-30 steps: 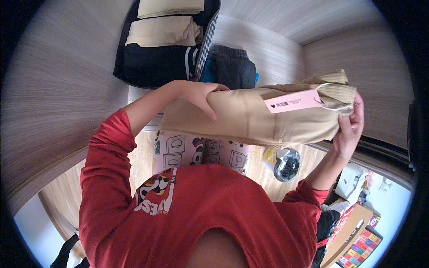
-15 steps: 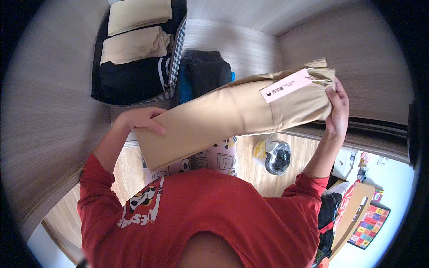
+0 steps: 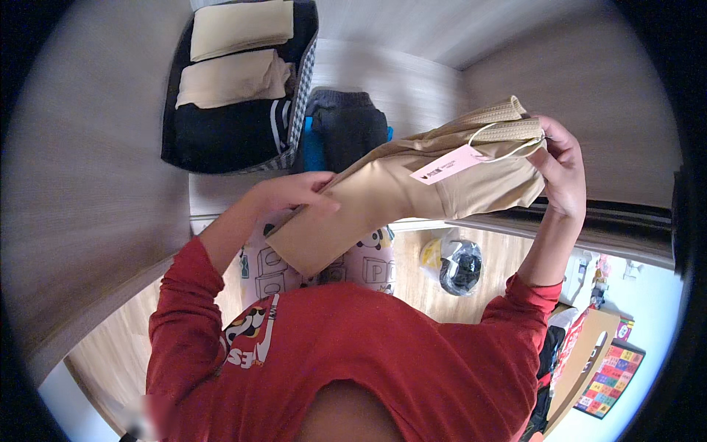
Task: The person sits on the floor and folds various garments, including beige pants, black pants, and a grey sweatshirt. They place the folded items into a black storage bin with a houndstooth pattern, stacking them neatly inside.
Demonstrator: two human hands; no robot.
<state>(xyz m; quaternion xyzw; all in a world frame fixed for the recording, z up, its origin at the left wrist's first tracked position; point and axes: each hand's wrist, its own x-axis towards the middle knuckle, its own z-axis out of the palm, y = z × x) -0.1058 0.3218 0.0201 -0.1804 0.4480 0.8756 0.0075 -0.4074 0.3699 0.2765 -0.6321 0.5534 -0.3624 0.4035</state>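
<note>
Beige garment [image 3: 383,202] between hands, before dark storage bin [image 3: 221,144].

Pink rectangular hang tag [image 3: 450,164] on the held beige garment [image 3: 412,195]; colourful checkered box [image 3: 610,379] at lower right
</note>
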